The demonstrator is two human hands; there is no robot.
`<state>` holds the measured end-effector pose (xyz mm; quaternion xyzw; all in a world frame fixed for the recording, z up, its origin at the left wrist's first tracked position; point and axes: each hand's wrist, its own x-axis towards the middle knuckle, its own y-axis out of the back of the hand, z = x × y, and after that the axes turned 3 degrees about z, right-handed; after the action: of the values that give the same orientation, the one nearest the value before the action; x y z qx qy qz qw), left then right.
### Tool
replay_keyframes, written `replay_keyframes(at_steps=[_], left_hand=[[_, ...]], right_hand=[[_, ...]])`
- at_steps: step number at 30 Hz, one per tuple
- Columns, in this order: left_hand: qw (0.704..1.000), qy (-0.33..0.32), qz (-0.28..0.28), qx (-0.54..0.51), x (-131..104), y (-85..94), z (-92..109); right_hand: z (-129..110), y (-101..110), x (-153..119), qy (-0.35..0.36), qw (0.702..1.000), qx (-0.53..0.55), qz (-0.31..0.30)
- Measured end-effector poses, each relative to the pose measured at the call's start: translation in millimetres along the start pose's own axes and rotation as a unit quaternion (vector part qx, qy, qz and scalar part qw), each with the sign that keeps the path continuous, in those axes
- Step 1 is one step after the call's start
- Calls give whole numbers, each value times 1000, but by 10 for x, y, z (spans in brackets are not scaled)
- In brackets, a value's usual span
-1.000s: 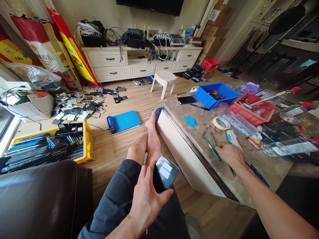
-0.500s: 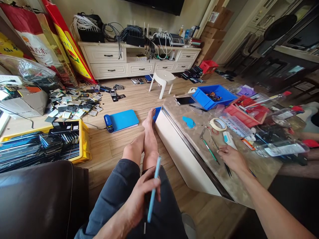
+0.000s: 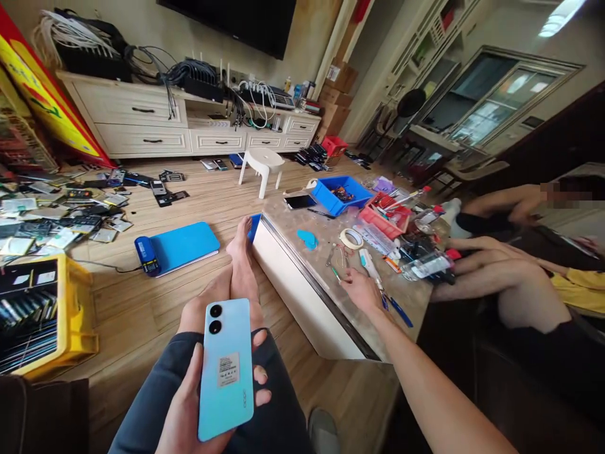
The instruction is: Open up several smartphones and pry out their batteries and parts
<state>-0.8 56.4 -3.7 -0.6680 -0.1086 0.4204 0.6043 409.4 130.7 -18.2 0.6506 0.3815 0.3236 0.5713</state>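
A light blue phone (image 3: 225, 372) shows its back, with two black camera rings and a label, and is gripped by its sides in my left hand (image 3: 189, 397) above my lap. Over on the low table (image 3: 302, 271), my right hand (image 3: 362, 290) has its fingers pressed together at a green pen-like tool (image 3: 336, 273). Just beyond that hand lie a roll of masking tape (image 3: 351, 238) and a white and teal tool (image 3: 369, 261). Blue-handled pliers (image 3: 401, 311) rest to its right. Light blue pieces (image 3: 307, 239) lie on the tabletop further left.
Blue bin (image 3: 341, 195) and red bin (image 3: 385, 214) stand at the table's far side. A white stool (image 3: 263, 162) is beyond. On the floor are a blue pad (image 3: 184, 246), a yellow crate (image 3: 78, 315) and scattered phone parts (image 3: 70, 208). Another person's legs (image 3: 501, 284) are at the right.
The view has swung to the right. My left hand has turned the phone from edge-on to its back facing up. My right hand has moved onto the green tool; dark tweezers no longer show beneath it.
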Motion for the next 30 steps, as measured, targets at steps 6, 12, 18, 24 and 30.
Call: replay_keyframes(at_steps=[6,12,18,24,30], left_hand=[[999,-4,30,36,-25,54,49],[999,8,47,26,-13,69,51],[996,-31,81,14,38,-49,48],[991,-81,107,-12,174,-160,106],[990,-108,95,-12,144,-245,174]], right_hand=[[-195,-3,-65,-54,997,28,-49],[-217,197,-103,-105,979,175,4],[-568,356,-645,-97,881,462,39],[-1178,268,-1788,-76,720,690,-16],[-1434,184,-2212,-29,771,636,24]])
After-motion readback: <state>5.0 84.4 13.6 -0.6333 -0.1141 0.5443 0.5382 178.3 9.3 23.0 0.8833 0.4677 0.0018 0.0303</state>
